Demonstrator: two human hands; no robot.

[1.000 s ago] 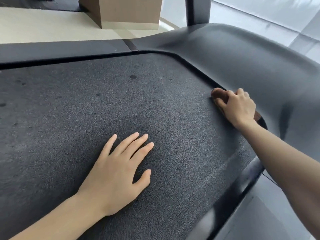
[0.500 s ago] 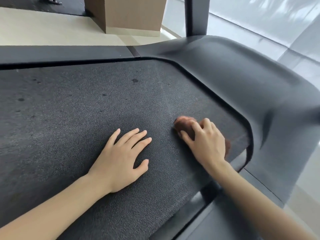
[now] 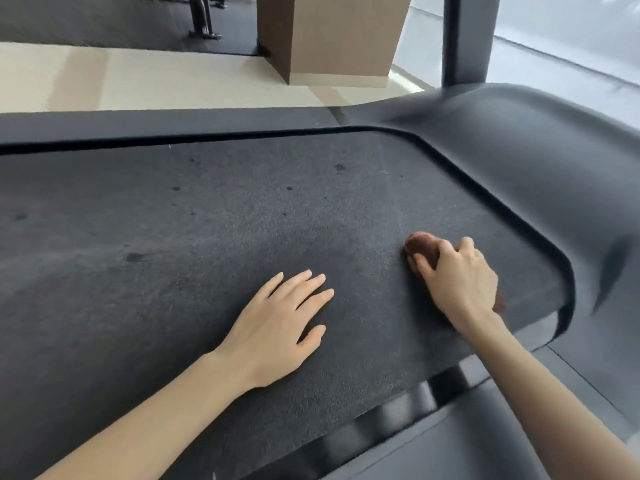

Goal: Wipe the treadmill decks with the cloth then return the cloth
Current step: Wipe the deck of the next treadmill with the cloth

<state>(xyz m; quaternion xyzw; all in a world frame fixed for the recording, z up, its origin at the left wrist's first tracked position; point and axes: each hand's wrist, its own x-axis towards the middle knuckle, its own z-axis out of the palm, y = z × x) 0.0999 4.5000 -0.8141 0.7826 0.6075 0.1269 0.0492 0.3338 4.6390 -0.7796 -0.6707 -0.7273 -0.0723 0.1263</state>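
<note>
Brown cloth (image 3: pixel 420 245) sits bunched under our right hand (image 3: pixel 457 282) on the treadmill deck (image 3: pixel 173 237), close to where the textured belt meets the curved black cover (image 3: pixel 536 161). Our right fingers (image 3: pixel 424 266) are curled over the cloth and grip it against the belt, so only its front end and a sliver by the wrist show. Just beside it, not touching the cloth, our left hand (image 3: pixel 277 327) lies palm down on the belt, its fingers (image 3: pixel 311 296) straight and slightly spread, holding nothing. Several small dark spots (image 3: pixel 340 167) dot the belt farther off. A black side rail (image 3: pixel 156 124) runs along the deck's far edge. Beyond it we see pale floor (image 3: pixel 138 81), a brown wooden block (image 3: pixel 339 36) standing on it, and a dark upright post (image 3: pixel 465 36) rising behind the cover.
</note>
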